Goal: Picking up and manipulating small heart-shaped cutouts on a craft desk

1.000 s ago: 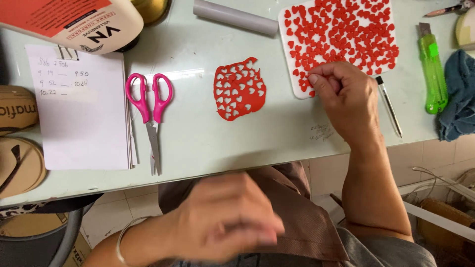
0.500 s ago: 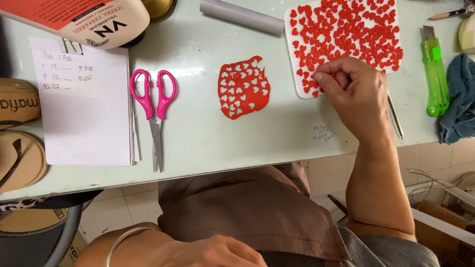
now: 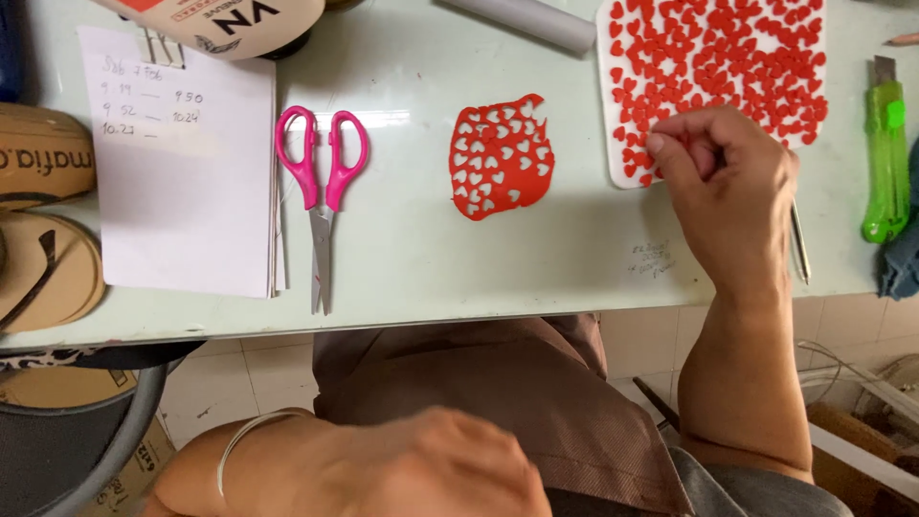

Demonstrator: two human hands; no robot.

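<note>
On pale tabletop, right hand grip pinches slim tool beside red hearts; left hand's grip unclear.

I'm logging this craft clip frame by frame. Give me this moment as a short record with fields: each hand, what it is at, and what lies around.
right hand: fingers pinched at the lower left edge of the white tray, among small red hearts
left hand: low over the lap, blurred, holds nothing visible
red sheet: flat on table, heart-shaped holes punched out
pink scissors: closed, left of sheet
green utility knife: right of tray
paper pad: far left
</note>
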